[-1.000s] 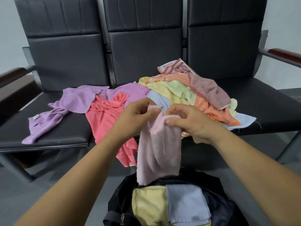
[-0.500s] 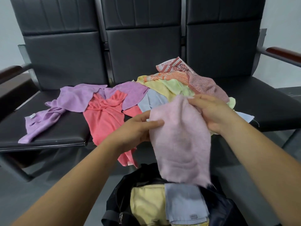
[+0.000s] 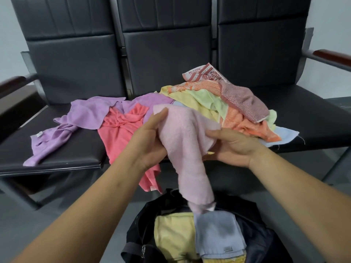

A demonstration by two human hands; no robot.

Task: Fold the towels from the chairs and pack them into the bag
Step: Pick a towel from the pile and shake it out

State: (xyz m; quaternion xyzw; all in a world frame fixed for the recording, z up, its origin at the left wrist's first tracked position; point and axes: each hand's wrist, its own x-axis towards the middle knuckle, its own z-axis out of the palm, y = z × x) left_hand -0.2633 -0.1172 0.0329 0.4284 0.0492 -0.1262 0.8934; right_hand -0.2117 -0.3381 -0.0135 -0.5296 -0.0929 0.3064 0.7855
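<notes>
On the left seat of the black chairs a purple towel is lying crumpled and spread out. Just right of it, and partly tucked under it, a coral towel is draping over the near edge of the seat. Your left hand is reaching in front of the coral towel, its fingers curling round a bunched part of the pink towel with one finger lying along the cloth's left edge. You are holding the pink towel up between both hands, in front of the middle seat. Its loose lower end is hanging down over the open black bag at the near centre, where a folded yellow towel and a folded blue towel are sitting side by side. Your right hand is gripping the pink towel's right edge, thumb pressing on top, its other fingers hiding under the cloth. Beyond that hand, a pile of yellow, green, orange and red-patterned towels is resting across the middle and right seats.
</notes>
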